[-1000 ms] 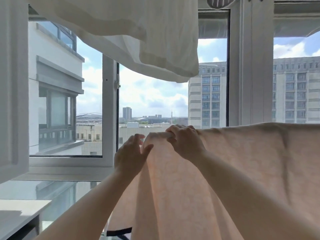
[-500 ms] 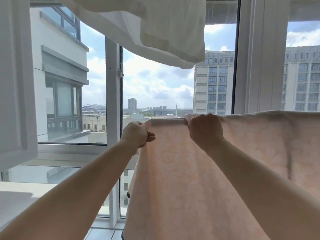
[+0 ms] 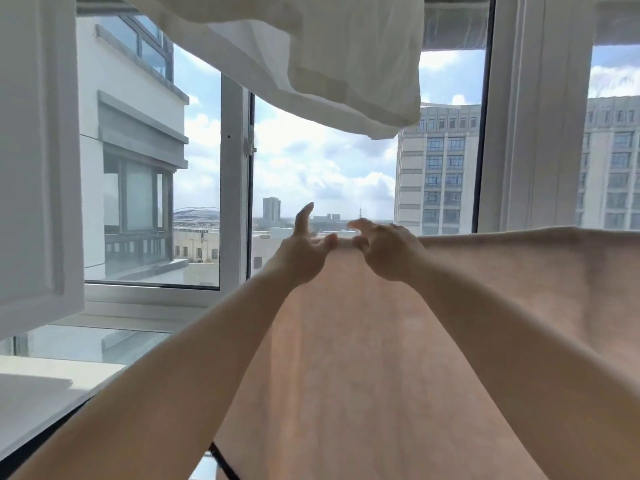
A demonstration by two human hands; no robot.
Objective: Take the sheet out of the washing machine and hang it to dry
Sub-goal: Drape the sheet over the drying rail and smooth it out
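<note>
Window [image 3: 235, 188] ahead, tower blocks beyond; white cloth [image 3: 329, 53] hangs overhead. Peach sheet [image 3: 381, 358] draped in front of you. Your left hand [image 3: 304, 254] has fingers spread, thumb on the top edge; right hand [image 3: 388, 251] pinches that edge.

one peach sheet [image 3: 398, 358], one white cloth [image 3: 329, 57], two hands [image 3: 301, 254]

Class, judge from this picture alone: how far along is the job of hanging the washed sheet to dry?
Done: the peach sheet is out of the machine and draped, its top edge running level to the right. In hand: the left hand and right hand work the top edge at the sheet's left end; the left fingers look spread, the right ones curled over the edge. Left: probably straightening that end, then letting go.
</note>
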